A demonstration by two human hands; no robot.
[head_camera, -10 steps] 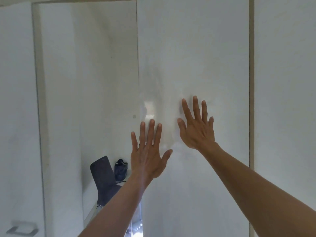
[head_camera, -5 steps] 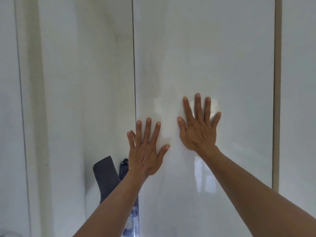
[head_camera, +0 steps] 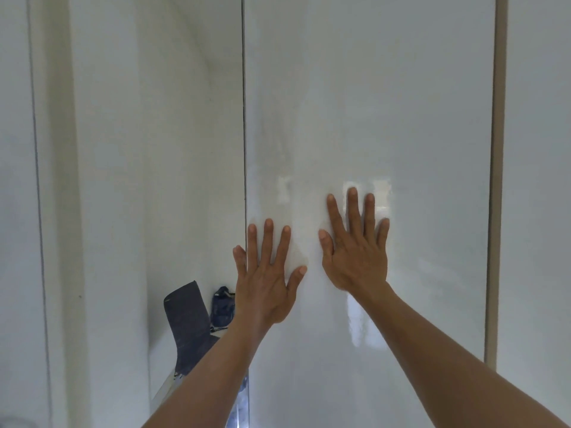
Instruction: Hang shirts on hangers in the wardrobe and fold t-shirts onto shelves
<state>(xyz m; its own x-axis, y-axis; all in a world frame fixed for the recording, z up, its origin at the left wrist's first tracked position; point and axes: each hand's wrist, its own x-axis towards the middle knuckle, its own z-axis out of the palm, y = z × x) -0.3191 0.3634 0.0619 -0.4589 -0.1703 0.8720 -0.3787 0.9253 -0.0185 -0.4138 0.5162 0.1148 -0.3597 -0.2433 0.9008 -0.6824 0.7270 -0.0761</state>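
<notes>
Both hands flat on wardrobe door [head_camera: 370,118], left hand [head_camera: 265,285] & right hand [head_camera: 355,261] fingers spread wide, gap narrower vs earlier.

Glossy white panels [head_camera: 370,103] — dark chair [head_camera: 185,319]

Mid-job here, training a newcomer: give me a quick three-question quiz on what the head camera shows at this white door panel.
1. True or false: the right hand is curled round a handle on the white door panel.
2. Which hand has its little finger at the panel's left edge? A) left hand B) right hand
3. Fill in: left of the panel's edge, low down, stands a dark grey ____ with a blue bag beside it.

Key: 1. False, it lies flat with straight, spread fingers. 2. A. 3. Chair back, as far as can be told.
</notes>
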